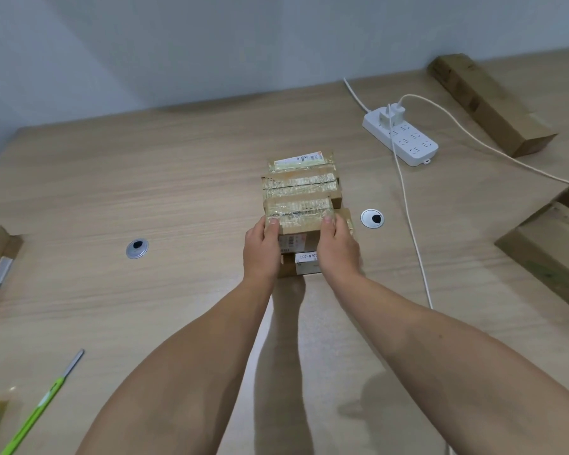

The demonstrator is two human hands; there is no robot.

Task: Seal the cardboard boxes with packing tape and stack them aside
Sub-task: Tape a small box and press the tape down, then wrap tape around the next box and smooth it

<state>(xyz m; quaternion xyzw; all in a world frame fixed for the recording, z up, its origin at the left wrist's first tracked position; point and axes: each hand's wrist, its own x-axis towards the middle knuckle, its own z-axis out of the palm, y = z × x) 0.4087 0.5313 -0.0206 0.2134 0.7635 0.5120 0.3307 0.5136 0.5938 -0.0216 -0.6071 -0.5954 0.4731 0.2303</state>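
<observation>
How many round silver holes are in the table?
2. One silver hole is on the table left of the box stack; the other silver hole is just right of that stack, beside the white cable. The stack could hide more.

Two hands (261, 247) (337, 249), two grommets (137, 248) (372, 218), one power strip (408, 142), at least four boxes (299, 184).

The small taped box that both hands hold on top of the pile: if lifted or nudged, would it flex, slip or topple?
Probably stiff: the top box keeps straight cardboard edges under the left hand and right hand. Its glossy tape may be a bit slippery. It looks small, so likely light; the boxes under it sit unevenly, so a push could shift the pile.
</observation>
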